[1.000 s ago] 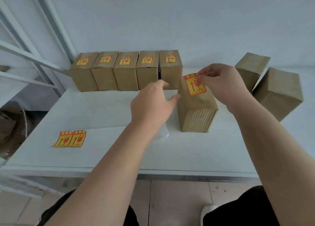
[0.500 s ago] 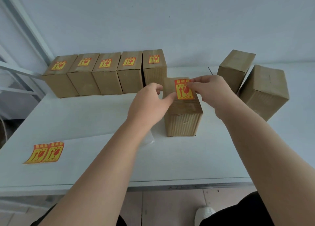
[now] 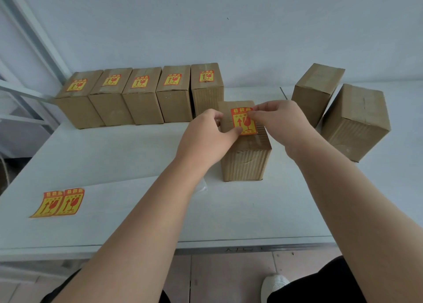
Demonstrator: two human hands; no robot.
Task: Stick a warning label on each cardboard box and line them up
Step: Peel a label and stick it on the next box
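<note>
A cardboard box [image 3: 245, 163] stands upright in the middle of the white table [image 3: 142, 215]. A red and yellow warning label [image 3: 243, 122] lies on its top. My left hand [image 3: 206, 140] grips the box's top left edge, thumb on the label's lower left corner. My right hand [image 3: 279, 122] pinches the label's upper right corner. Several labelled boxes [image 3: 142, 94] stand side by side in a row at the back left. Two boxes without labels [image 3: 317, 92] [image 3: 354, 122] sit at the back right. A strip of two spare labels [image 3: 58, 202] lies front left.
A grey metal shelf frame [image 3: 25, 92] rises at the far left. A scrap of clear film [image 3: 202, 188] lies under my left forearm. The table's front edge [image 3: 206, 247] runs just below my arms, with floor tiles and a white shoe [image 3: 274, 284] beneath.
The label has come down from a raised, tilted hold to lie flat on the box's top. My left thumb has moved onto its lower corner. The view has shifted right.
</note>
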